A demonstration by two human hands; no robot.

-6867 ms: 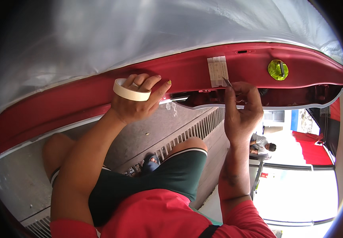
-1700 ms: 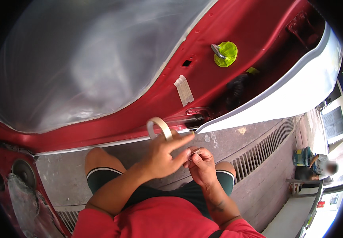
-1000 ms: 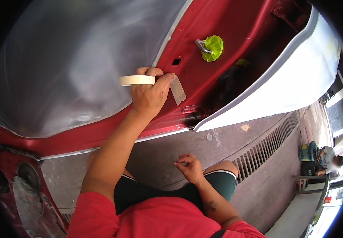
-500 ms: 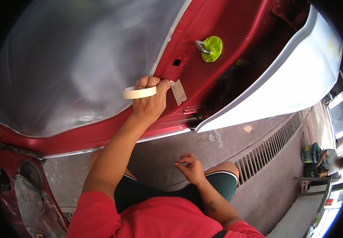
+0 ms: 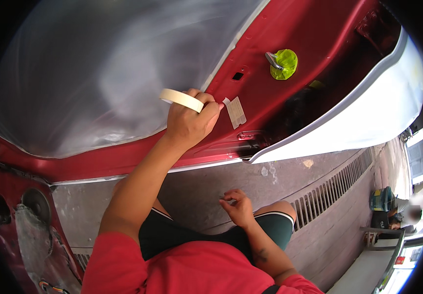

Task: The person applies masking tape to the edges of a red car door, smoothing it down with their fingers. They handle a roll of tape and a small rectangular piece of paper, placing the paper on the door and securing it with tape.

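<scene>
A cream roll of masking tape hangs around the fingers of my left hand, which is closed. Its fingertips rest against the red car body, right beside the edge of the plastic sheeting. Just right of those fingertips, pale tape strips are stuck to the red metal. Low over my lap, my right hand is pinched, thumb against fingers. A tiny greyish bit seems to show at its fingertips, too small to name.
A metal loop with yellow-green wrapping sticks out of the body. A white panel curves along the right. Below lies concrete floor with a drain grate. An open red door stands lower left; another person is far right.
My left hand has turned slightly and the tape roll has tilted and risen a little. The view has shifted, so the car body sits further right. My right hand stays pinched in place.
</scene>
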